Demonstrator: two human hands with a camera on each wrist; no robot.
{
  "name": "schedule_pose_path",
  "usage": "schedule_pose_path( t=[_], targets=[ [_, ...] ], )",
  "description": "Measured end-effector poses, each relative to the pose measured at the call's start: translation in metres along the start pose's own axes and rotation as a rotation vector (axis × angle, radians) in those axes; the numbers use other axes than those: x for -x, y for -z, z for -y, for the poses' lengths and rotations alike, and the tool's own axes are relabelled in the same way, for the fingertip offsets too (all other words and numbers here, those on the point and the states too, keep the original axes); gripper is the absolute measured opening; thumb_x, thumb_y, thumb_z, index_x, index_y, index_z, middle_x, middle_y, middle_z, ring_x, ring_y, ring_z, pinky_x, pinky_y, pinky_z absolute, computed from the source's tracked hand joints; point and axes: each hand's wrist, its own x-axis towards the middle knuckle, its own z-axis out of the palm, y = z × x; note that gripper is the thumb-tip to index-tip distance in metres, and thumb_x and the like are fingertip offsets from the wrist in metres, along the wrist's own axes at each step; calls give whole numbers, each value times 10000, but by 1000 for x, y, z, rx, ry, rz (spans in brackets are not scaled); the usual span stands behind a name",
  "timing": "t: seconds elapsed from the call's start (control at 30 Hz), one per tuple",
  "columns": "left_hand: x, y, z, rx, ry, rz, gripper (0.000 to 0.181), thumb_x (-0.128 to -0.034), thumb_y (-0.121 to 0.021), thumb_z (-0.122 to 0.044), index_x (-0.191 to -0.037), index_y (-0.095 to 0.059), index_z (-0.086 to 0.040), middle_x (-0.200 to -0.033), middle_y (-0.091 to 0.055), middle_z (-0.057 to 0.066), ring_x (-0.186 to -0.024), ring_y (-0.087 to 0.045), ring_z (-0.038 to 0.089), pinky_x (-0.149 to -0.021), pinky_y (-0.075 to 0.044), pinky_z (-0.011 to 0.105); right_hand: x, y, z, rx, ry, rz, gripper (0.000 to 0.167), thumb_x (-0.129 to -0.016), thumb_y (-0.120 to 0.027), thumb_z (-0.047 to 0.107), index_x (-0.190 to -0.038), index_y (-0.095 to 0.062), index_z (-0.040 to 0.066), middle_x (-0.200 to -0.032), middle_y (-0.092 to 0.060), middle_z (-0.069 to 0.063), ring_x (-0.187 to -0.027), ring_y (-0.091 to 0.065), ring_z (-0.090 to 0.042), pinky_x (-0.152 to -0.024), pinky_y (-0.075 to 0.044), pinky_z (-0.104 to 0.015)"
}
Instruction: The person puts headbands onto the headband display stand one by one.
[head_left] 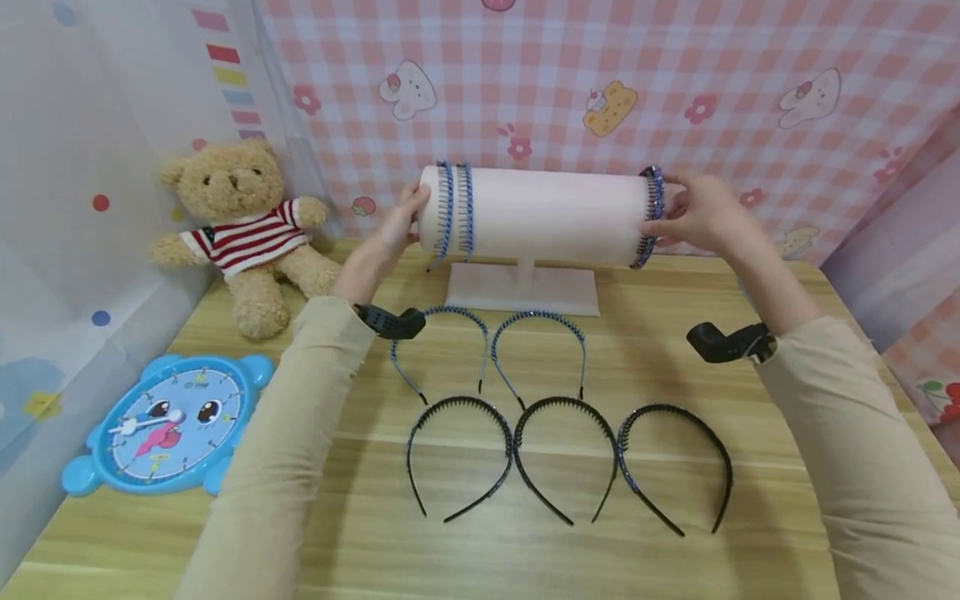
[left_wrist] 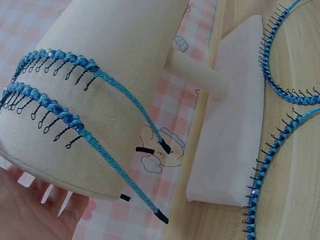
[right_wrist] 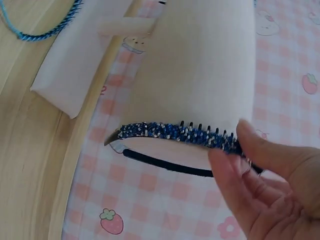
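A pale cylindrical display stand [head_left: 558,215] lies level on a post over a flat base. Against its left end rests my left hand [head_left: 388,227], whose fingers [left_wrist: 67,207] touch the end face. Two light-blue braided headbands [left_wrist: 112,152] with wire teeth sit round the cylinder near that end. At the right end, my right hand [head_left: 697,208] pinches a dark headband [right_wrist: 175,131] covered in blue and silver beads between thumb and fingers. This headband hangs at the cylinder's rim, partly over it; part of it is hidden by the fingers.
On the wooden table [head_left: 600,558] lie two blue headbands [head_left: 538,317] and, nearer, a row of three dark headbands [head_left: 566,402]. To the left are a teddy bear [head_left: 243,217] and a blue toy clock [head_left: 176,425]. A pink checked curtain [head_left: 517,83] hangs behind.
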Motion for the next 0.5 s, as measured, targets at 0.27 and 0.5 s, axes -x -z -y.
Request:
schedule_pose_path(
  t=[0.27, 0.5],
  targets=[
    [-2, -1, 1, -4, 5, -4, 553, -993, -209, -395, -1474, -14, -203, -1499, -149, 40, -1361, -210, 205, -1100, -209, 406, -6, 0, -7, 84, 144, 2, 802, -845, -650, 286, -1464, -178, 94, -1108, -561, -295, -872, -633, -313, -784, -514, -438],
    [-2, -1, 0, 1, 1, 1, 554, -997, -209, -379, -1474, -2, -188, -1507, -122, 39, -1373, -190, 205, -1104, -200, 411, -11, 1, -29, 79, 299, 23, 759, -876, -585, 374, -1472, -166, 160, -1521, -132, -186, -1372, -138, -430, -1068, -134, -613]
  ],
)
